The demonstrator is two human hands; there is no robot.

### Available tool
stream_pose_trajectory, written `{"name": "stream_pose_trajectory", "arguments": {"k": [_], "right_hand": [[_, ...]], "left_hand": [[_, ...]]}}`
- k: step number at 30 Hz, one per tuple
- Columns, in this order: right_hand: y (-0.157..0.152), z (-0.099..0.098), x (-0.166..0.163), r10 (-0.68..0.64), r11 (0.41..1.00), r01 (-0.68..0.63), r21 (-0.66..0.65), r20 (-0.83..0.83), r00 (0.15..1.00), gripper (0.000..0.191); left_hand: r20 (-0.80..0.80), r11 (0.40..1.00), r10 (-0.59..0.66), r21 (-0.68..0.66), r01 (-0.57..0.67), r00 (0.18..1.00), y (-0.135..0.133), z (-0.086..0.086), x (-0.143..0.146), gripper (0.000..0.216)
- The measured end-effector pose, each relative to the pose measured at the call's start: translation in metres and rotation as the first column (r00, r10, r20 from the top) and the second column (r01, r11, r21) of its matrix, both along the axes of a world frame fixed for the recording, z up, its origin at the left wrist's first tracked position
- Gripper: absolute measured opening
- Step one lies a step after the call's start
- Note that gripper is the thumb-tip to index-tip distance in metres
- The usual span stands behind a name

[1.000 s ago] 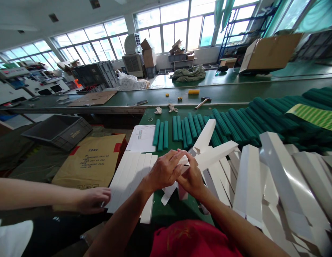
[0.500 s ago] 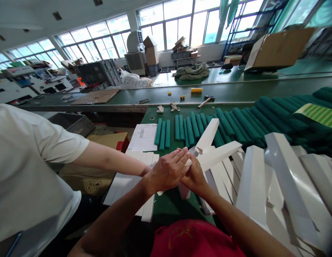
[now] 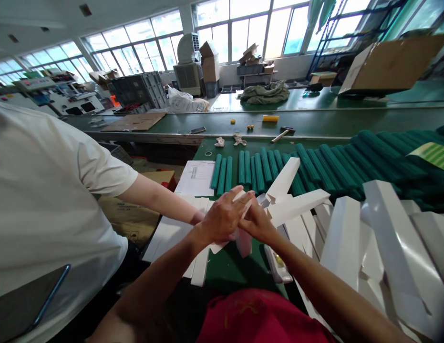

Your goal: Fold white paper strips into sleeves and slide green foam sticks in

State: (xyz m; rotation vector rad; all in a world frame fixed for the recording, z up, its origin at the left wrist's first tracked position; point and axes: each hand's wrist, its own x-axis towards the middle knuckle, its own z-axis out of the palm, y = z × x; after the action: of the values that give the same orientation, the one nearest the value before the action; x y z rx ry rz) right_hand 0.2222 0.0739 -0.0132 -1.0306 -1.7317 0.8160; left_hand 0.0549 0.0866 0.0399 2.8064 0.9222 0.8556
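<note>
A white carton (image 3: 243,244) was held over the green desk (image 3: 227,269), the grip of left hand (image 3: 222,216) and right hand (image 3: 257,223) narrowed around it; whether its end was closed could not be told. Shaped white cartons (image 3: 339,233) were heaped at right; flat white blanks (image 3: 168,236) were left unfolded at left, below a co-worker's forearm (image 3: 162,199). Green ribbed rolls (image 3: 258,172) were lined up behind, unboxed. Beyond, a hammer (image 3: 281,135) was laid on a far desk (image 3: 314,125), and the room was lit by windows (image 3: 239,38).

I make out a deep red garment (image 3: 272,318) with a faint gold marking (image 3: 245,308); the forearms (image 3: 177,259) look bare on my screen, left hand (image 3: 222,216) and right hand (image 3: 259,221) too.
</note>
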Motion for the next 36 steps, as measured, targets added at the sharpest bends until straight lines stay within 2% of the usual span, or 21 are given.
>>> {"name": "stream_pose_trajectory", "arguments": {"k": [2,3,5,7,9,11,13,16,19,21,23,25,26,28,31,33,36], "right_hand": [[0.023,0.009,0.015,0.251,0.967,-0.25,-0.043,0.016,0.968,0.052],[0.036,0.009,0.021,0.3,0.953,-0.292,-0.082,0.102,0.949,0.049],[0.063,-0.002,0.026,0.243,0.968,-0.188,-0.168,0.422,0.874,0.046],[0.084,-0.026,0.018,0.177,0.979,-0.045,-0.199,0.721,0.67,0.051],[0.094,-0.056,0.001,0.25,0.964,-0.054,-0.259,0.824,0.509,0.055],[0.093,-0.083,-0.014,0.325,0.945,-0.102,-0.311,0.854,0.406,0.057],[0.084,-0.102,-0.018,0.358,0.934,-0.139,-0.33,0.88,0.312,0.054],[0.064,-0.114,-0.001,0.408,0.908,-0.191,-0.374,0.893,0.19,0.04],[0.045,-0.112,0.024,0.487,0.859,-0.225,-0.46,0.869,0.083,0.027],[0.04,-0.109,0.034,0.541,0.822,-0.235,-0.519,0.84,0.035,0.027],[0.047,-0.104,0.037,0.618,0.77,-0.239,-0.591,0.785,0.048,0.034],[0.068,-0.098,0.033,0.664,0.742,-0.232,-0.629,0.738,0.121,0.036],[0.083,-0.095,0.029,0.657,0.752,-0.218,-0.622,0.735,0.168,0.031],[0.118,-0.091,0.018,0.578,0.816,-0.162,-0.555,0.778,0.245,0.023],[0.166,-0.091,-0.002,0.423,0.903,-0.054,-0.427,0.857,0.294,0.027],[0.187,-0.093,-0.014,0.383,0.917,-0.005,-0.4,0.875,0.295,0.03],[0.193,-0.089,-0.021,0.404,0.905,0.015,-0.426,0.868,0.288,0.028]], "left_hand": [[0.084,0.997,0.076,-0.017,-0.075,0.994,-0.001,0.016,-0.015,0.039],[0.118,0.994,0.107,-0.009,-0.107,0.987,-0.003,0.026,-0.024,0.038],[0.164,0.986,0.156,0.028,-0.162,0.974,-0.008,0.047,-0.043,0.038],[0.2,0.971,0.2,0.088,-0.221,0.959,-0.013,0.065,-0.059,0.039],[0.224,0.954,0.23,0.141,-0.266,0.947,-0.016,0.078,-0.068,0.04],[0.231,0.943,0.244,0.171,-0.286,0.942,-0.015,0.085,-0.071,0.041],[0.218,0.941,0.244,0.182,-0.285,0.945,-0.01,0.085,-0.068,0.041],[0.176,0.952,0.214,0.182,-0.246,0.961,0.008,0.073,-0.06,0.039],[0.131,0.96,0.219,0.151,-0.237,0.967,0.035,0.047,-0.05,0.038],[0.11,0.961,0.231,0.128,-0.245,0.967,0.052,0.023,-0.042,0.037],[0.096,0.967,0.224,0.099,-0.234,0.97,0.064,0.0,-0.036,0.036],[0.103,0.971,0.223,0.07,-0.231,0.969,0.07,-0.016,-0.033,0.036],[0.112,0.972,0.219,0.056,-0.226,0.969,0.07,-0.021,-0.033,0.036],[0.131,0.978,0.196,0.037,-0.203,0.972,0.066,-0.025,-0.036,0.036],[0.145,0.981,0.185,0.028,-0.191,0.972,0.054,-0.024,-0.042,0.037],[0.158,0.976,0.213,0.02,-0.219,0.964,0.049,-0.026,-0.045,0.038],[0.167,0.972,0.228,0.015,-0.234,0.959,0.047,-0.034,-0.044,0.041]]}}
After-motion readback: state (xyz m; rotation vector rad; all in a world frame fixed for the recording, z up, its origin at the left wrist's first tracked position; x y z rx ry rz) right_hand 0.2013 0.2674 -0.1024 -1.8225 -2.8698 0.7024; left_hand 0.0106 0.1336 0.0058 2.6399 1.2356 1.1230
